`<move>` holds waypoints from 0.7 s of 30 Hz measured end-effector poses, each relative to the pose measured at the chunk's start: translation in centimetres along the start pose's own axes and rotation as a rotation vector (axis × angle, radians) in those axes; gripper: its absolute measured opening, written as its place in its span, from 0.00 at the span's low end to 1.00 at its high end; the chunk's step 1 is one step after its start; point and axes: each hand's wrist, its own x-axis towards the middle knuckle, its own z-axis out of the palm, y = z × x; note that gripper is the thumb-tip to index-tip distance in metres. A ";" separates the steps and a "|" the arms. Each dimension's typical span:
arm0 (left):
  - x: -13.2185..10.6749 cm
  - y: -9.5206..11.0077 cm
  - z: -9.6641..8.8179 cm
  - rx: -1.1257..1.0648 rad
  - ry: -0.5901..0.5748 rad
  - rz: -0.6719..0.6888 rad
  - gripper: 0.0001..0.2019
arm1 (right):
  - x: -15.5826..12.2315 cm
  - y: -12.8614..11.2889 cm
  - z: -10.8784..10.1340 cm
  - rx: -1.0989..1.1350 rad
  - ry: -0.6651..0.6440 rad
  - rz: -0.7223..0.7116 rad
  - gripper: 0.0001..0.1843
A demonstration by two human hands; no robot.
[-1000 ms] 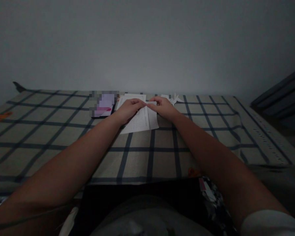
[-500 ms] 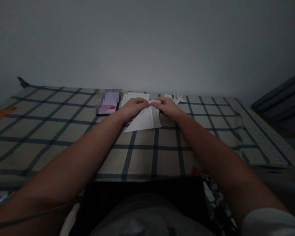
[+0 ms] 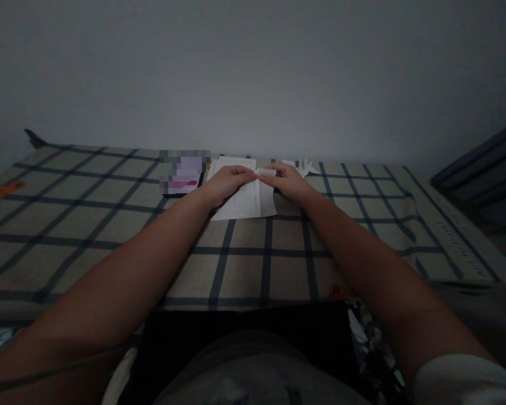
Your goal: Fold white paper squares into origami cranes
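– Where is your printed paper (image 3: pixel 241 206)?
– Mid-scene, toward the far side of the checked cloth (image 3: pixel 244 270).
– And your grip?
– Your left hand (image 3: pixel 230 184) pinches the paper's far part, thumb and fingers closed; your right hand (image 3: pixel 287 180) pinches it just beside, also closed.
– What's around you?
– A lit-screen device (image 3: pixel 186 177) at left, a spiky white paper shape (image 3: pixel 307 168) at far right of your hands.

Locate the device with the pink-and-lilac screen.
In the head view, the device lies left of centre on the checked cloth, just left of the left hand.
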 end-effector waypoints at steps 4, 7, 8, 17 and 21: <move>0.1 -0.1 -0.1 -0.018 -0.004 -0.025 0.14 | 0.1 0.0 0.1 -0.047 0.015 -0.009 0.15; 0.1 0.0 -0.1 -0.038 -0.012 -0.028 0.14 | 0.1 0.0 0.2 -0.057 0.026 -0.040 0.14; 0.1 0.1 -0.1 -0.049 -0.009 -0.025 0.14 | 0.1 0.0 0.3 -0.061 0.030 -0.051 0.13; -0.3 0.6 0.3 -0.135 -0.008 -0.044 0.10 | 0.1 -0.3 0.4 -0.090 0.046 -0.093 0.11; -0.3 0.5 0.3 -0.079 0.002 -0.035 0.11 | 0.0 -0.2 0.2 -0.074 0.002 -0.038 0.12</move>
